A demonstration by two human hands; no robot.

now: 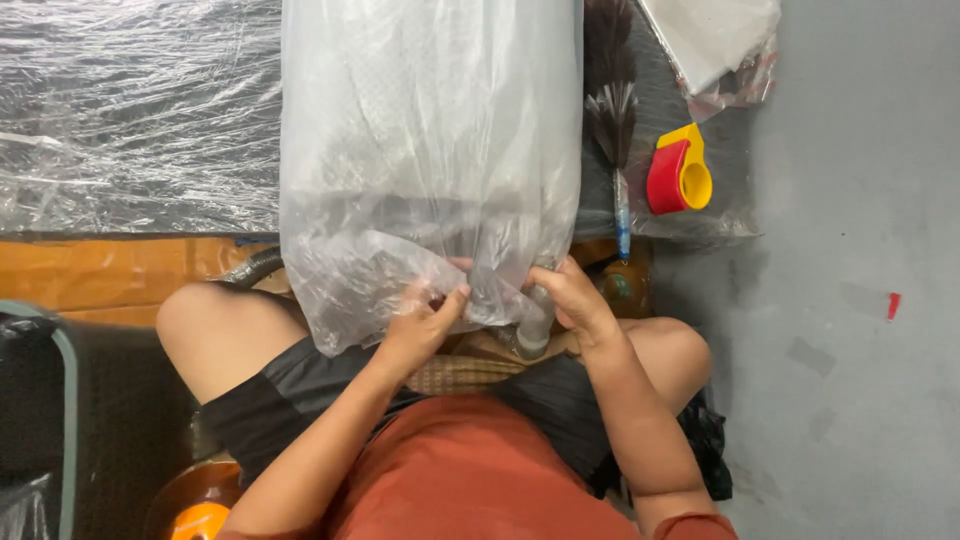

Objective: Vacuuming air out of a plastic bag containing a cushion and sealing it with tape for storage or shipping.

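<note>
I see both hands, left hand (425, 325) and right hand (568, 298), pinching the soft, slippery plastic bag (430, 150) at its gathered mouth; it looks light.

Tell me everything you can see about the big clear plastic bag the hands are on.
The plastic bag is large, clear and crinkled, stuffed with pale whitish material. It lies lengthwise from the top of the view down onto the seated person's lap. Its near end is gathered into folds, pinched by the left hand and right hand, around a grey hose that sticks out there.
</note>
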